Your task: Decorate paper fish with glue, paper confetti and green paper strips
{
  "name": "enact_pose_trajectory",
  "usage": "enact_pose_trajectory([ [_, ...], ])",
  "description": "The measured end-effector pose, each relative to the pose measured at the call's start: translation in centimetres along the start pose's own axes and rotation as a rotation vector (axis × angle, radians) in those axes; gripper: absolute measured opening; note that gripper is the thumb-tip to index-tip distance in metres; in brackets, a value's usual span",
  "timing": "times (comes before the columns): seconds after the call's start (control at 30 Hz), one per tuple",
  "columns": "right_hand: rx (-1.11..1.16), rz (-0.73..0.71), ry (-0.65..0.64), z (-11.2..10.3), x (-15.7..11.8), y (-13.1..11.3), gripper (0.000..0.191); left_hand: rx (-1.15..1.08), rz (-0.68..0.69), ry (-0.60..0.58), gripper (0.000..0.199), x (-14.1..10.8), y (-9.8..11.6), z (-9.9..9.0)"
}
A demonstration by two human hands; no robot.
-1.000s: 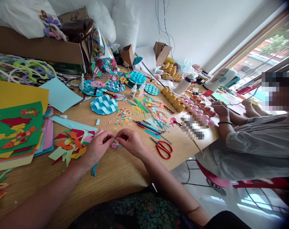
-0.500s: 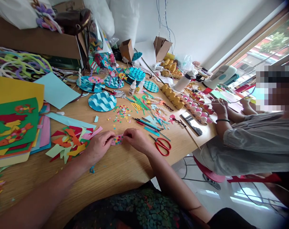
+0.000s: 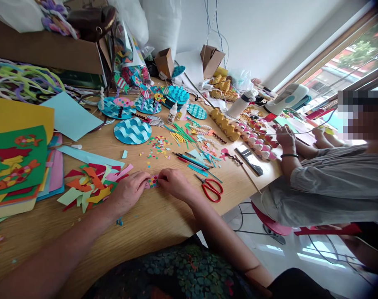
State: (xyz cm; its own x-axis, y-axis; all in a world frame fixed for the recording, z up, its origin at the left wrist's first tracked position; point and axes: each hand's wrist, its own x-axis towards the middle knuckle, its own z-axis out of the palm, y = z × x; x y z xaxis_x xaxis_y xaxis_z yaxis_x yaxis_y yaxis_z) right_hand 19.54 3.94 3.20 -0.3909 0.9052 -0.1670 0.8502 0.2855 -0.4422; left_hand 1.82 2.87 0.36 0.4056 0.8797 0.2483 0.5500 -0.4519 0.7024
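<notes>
A small pink paper fish (image 3: 152,182) with coloured dots lies at the table's near side, between my two hands. My left hand (image 3: 131,191) pinches its left end with the fingers pressed together. At the other end, the closed fingers of my right hand (image 3: 175,184) hold the fish. Paper dots (image 3: 159,144) are scattered just beyond. Red-handled scissors (image 3: 212,189) lie to the right of my right hand, and several pencils (image 3: 192,162) rest behind it. Coloured paper scraps (image 3: 91,185) are heaped left of my left hand.
Blue wave-patterned discs (image 3: 133,131) and two glue bottles (image 3: 173,113) stand farther back. Stacked coloured paper (image 3: 19,162) is at the left. A phone (image 3: 249,160) and egg-carton strips (image 3: 224,124) lie to the right, where another person's arm (image 3: 290,151) rests on the table.
The whole view has shifted slightly. My right hand sits a little closer to my left, and both still hold the fish.
</notes>
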Motion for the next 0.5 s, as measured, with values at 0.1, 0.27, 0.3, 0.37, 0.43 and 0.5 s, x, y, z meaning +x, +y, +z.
enact_pose_trajectory([
  [0.1, -0.008, 0.023, -0.009, 0.03, 0.0, -0.04, 0.017, 0.003, 0.019, 0.007, 0.02, -0.05, -0.07, 0.04],
  [0.27, -0.022, 0.041, -0.004, 0.26, -0.01, -0.06, 0.018, 0.055, 0.06, 0.007, 0.021, -0.05, -0.24, 0.14],
  [0.3, -0.03, 0.041, 0.004, 0.33, 0.0, -0.07, 0.018, 0.069, 0.071, 0.009, 0.021, -0.03, -0.27, 0.15],
  [0.37, -0.052, 0.048, 0.012, 0.45, 0.02, -0.12, 0.018, 0.094, 0.097, 0.015, 0.021, -0.01, -0.3, 0.16],
  [0.43, -0.071, 0.053, 0.016, 0.51, 0.05, -0.19, 0.018, 0.116, 0.124, 0.024, 0.021, 0.01, -0.33, 0.15],
  [0.5, -0.083, 0.059, 0.016, 0.52, 0.07, -0.26, 0.017, 0.143, 0.15, 0.034, 0.021, -0.01, -0.35, 0.15],
])
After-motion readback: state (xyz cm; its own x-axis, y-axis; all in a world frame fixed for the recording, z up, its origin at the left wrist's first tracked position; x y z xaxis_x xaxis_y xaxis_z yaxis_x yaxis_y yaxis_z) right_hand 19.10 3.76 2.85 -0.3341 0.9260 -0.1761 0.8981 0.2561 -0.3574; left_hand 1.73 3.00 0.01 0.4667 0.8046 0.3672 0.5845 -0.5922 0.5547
